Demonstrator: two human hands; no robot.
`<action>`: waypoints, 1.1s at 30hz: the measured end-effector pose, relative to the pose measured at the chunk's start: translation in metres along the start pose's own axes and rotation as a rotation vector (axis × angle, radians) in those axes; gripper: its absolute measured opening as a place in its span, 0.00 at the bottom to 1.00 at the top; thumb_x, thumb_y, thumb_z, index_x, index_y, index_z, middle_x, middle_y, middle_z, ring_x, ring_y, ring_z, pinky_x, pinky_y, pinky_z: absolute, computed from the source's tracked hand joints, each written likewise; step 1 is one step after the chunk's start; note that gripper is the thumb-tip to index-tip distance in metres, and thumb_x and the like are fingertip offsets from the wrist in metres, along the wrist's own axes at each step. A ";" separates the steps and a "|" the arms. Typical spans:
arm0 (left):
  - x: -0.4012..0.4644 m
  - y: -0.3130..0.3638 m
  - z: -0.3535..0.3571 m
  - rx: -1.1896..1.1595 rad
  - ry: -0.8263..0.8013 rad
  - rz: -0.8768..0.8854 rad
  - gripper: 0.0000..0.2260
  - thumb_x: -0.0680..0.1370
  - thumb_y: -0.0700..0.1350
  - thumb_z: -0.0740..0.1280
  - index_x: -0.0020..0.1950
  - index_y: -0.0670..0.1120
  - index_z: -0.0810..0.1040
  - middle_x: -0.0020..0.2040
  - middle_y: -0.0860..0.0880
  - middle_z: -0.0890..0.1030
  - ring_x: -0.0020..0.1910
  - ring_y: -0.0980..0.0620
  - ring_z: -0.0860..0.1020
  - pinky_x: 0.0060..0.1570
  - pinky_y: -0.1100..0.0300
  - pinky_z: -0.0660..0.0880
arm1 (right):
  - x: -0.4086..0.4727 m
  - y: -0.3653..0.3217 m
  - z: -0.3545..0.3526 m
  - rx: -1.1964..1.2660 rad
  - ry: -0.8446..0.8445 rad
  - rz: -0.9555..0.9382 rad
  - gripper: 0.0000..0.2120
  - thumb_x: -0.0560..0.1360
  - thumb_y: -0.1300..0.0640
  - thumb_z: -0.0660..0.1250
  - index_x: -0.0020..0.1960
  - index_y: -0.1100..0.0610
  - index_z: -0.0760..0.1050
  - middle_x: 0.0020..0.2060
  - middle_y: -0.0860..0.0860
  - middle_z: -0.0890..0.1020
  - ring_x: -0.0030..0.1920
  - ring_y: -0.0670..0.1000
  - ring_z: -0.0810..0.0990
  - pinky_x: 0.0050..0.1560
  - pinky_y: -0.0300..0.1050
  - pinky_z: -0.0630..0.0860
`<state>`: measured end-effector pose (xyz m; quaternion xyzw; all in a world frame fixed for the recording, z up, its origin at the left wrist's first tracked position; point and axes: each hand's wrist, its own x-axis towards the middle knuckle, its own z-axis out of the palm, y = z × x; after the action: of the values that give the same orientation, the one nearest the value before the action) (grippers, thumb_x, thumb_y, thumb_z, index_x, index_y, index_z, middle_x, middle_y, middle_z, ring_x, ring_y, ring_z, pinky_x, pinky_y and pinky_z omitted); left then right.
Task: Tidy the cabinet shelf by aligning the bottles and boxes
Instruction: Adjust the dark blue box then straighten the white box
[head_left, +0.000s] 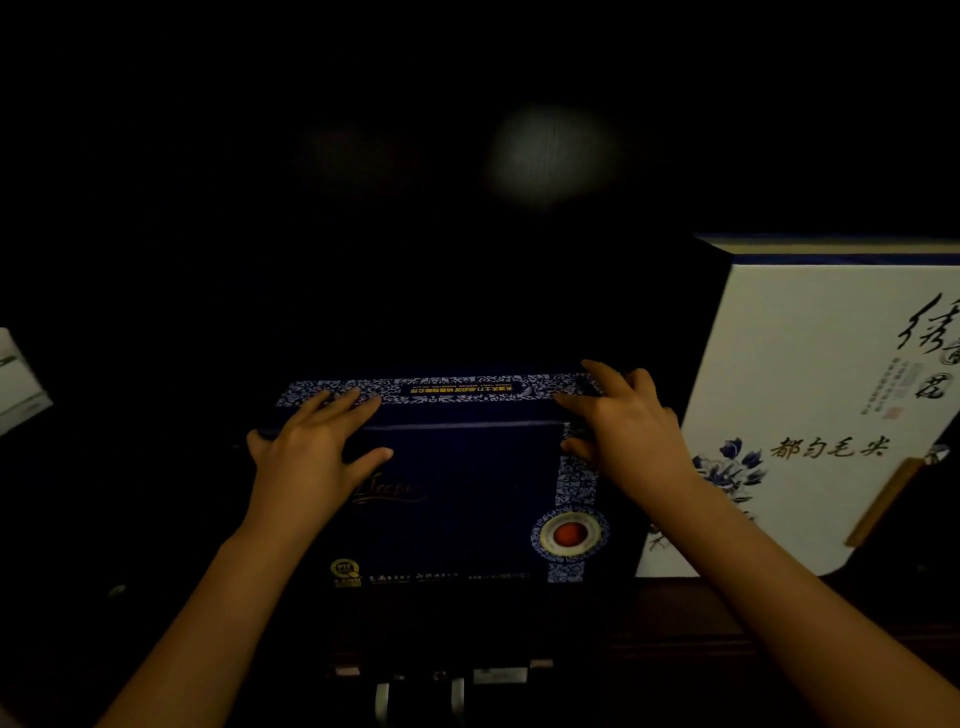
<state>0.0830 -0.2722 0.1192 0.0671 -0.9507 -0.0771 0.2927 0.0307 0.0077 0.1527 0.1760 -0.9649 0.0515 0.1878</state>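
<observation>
A dark blue box (467, 483) with blue-and-white floral trim and a red round emblem stands upright in the middle of the dark cabinet shelf. My left hand (306, 447) grips its top left corner, fingers over the top edge and thumb on the front face. My right hand (623, 431) grips its top right corner the same way. A tall white box (810, 405) with black calligraphy and a blue flower stands upright just to the right, close to my right forearm.
A pale box corner (18, 384) shows at the far left edge. The shelf's wooden front edge (727, 623) runs below the boxes. The cabinet back is dark, with a faint light reflection (550, 156) above.
</observation>
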 end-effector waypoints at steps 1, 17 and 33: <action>0.000 0.000 0.000 0.001 0.001 0.004 0.27 0.70 0.56 0.70 0.68 0.56 0.69 0.71 0.50 0.70 0.73 0.49 0.62 0.64 0.30 0.56 | 0.000 0.000 0.000 -0.004 0.001 0.002 0.26 0.72 0.49 0.67 0.69 0.46 0.65 0.74 0.51 0.56 0.70 0.61 0.55 0.58 0.65 0.70; 0.005 0.048 -0.021 0.346 -0.257 -0.004 0.33 0.75 0.62 0.59 0.75 0.56 0.49 0.77 0.50 0.57 0.74 0.49 0.59 0.69 0.36 0.56 | -0.040 0.041 -0.007 0.133 0.179 -0.330 0.25 0.74 0.54 0.66 0.69 0.56 0.66 0.65 0.59 0.74 0.63 0.61 0.72 0.57 0.58 0.74; 0.054 0.280 -0.017 -0.955 -0.132 0.075 0.35 0.71 0.50 0.71 0.74 0.53 0.58 0.72 0.47 0.67 0.69 0.50 0.68 0.66 0.55 0.67 | -0.069 0.268 -0.067 0.687 0.659 0.372 0.47 0.66 0.55 0.74 0.74 0.47 0.47 0.75 0.54 0.56 0.74 0.55 0.55 0.71 0.57 0.59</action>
<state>0.0256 -0.0088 0.2147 -0.1143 -0.8273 -0.4984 0.2327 0.0179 0.2908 0.1795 0.0270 -0.7969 0.4510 0.4010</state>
